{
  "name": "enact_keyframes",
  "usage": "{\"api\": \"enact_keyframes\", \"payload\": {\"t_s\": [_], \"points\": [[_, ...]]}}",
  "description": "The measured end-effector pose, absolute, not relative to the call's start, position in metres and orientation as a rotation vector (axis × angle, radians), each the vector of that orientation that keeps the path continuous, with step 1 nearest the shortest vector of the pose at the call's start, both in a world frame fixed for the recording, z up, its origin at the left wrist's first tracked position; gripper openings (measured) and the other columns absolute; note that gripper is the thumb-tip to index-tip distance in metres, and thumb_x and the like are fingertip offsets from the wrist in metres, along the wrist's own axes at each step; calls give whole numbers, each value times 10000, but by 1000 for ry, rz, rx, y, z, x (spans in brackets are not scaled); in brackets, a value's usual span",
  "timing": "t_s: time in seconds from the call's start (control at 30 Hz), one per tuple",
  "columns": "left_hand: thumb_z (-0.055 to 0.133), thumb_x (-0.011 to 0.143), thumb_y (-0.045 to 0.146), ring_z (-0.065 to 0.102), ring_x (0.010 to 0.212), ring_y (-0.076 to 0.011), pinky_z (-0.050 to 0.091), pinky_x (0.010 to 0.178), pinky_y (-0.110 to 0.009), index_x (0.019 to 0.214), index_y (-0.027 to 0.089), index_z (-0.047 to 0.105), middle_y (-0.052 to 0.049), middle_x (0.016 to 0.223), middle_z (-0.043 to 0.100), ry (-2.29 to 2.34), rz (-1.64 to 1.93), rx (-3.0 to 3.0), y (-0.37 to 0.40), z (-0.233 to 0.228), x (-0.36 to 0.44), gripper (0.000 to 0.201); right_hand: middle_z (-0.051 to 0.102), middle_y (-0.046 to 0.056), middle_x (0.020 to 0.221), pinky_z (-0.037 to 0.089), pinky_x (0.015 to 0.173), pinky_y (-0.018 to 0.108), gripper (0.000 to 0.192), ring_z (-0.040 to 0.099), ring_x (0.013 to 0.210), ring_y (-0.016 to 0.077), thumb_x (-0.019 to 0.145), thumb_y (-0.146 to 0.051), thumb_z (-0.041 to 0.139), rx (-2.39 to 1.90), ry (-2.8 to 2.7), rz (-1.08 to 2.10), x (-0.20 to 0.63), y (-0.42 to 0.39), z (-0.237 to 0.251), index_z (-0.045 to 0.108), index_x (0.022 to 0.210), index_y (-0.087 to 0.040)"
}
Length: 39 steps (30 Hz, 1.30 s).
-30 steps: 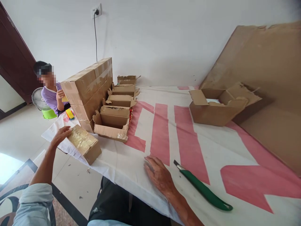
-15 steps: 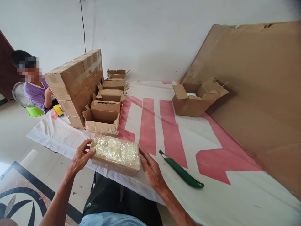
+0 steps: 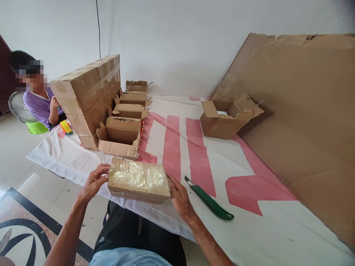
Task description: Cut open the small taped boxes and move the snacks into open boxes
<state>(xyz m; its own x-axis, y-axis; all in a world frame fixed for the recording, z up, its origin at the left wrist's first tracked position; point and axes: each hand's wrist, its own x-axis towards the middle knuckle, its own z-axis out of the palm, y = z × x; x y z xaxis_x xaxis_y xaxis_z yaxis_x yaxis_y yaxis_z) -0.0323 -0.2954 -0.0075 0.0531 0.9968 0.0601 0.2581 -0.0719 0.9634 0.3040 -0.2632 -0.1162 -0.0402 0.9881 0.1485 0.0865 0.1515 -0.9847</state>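
Hands frame a tape-wrapped carton (image 3: 138, 180) at the near edge of the cloth-covered table (image 3: 249, 229): left hand (image 3: 93, 181) and right hand (image 3: 179, 195) press its ends. Glossy tape could let it slip floorward; the green cutter (image 3: 210, 201) lies just beside.

You are gripping a taped box (image 3: 138, 180) between your left hand (image 3: 94, 183) and right hand (image 3: 179, 197); a knife (image 3: 209, 198) is lying just right, open boxes (image 3: 122, 136) are sitting behind.

Open box (image 3: 227, 120) contents hidden; co-worker (image 3: 39, 103) partly behind box stack (image 3: 88, 92).
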Motion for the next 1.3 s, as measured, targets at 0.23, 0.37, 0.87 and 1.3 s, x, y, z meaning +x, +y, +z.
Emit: {"api": "enact_keyframes", "payload": {"t_s": [0.23,0.37,0.87,1.3], "points": [[755,837,413,666,1099,-253,571,820,-313,1010,217,761,-107,1259,648,1439,1070,1497,-291,-16,-24,262,754,124,1389,569,1091,456,662,692,1299,322,1041,-709,484,-1100,-1385,1092,303,-248,-118,688,1456,-235],[686,874,360,667,1070,-232,574,858,-324,978,217,758,-93,1257,654,1469,1074,1511,-289,-17,-20,192,748,115,1397,578,1066,430,616,692,1290,313,1053,-676,489,-1096,-1429,1062,306,-251,-113,690,1443,-244],[810,835,463,641,1081,-249,543,794,-299,775,202,760,-91,1062,660,1442,1196,1470,-275,-26,-21,272,797,104,1276,616,976,421,566,736,1167,322,1041,-662,508,-1165,-1453,1001,309,-258,-107,749,1346,-251],[749,884,376,638,1112,-240,568,897,-329,850,214,794,-75,1072,646,1456,1039,1601,-269,-19,-24,171,792,115,1297,606,1013,444,605,725,1210,326,1036,-693,499,-1157,-1450,1020,309,-251,-107,746,1350,-240]]}}
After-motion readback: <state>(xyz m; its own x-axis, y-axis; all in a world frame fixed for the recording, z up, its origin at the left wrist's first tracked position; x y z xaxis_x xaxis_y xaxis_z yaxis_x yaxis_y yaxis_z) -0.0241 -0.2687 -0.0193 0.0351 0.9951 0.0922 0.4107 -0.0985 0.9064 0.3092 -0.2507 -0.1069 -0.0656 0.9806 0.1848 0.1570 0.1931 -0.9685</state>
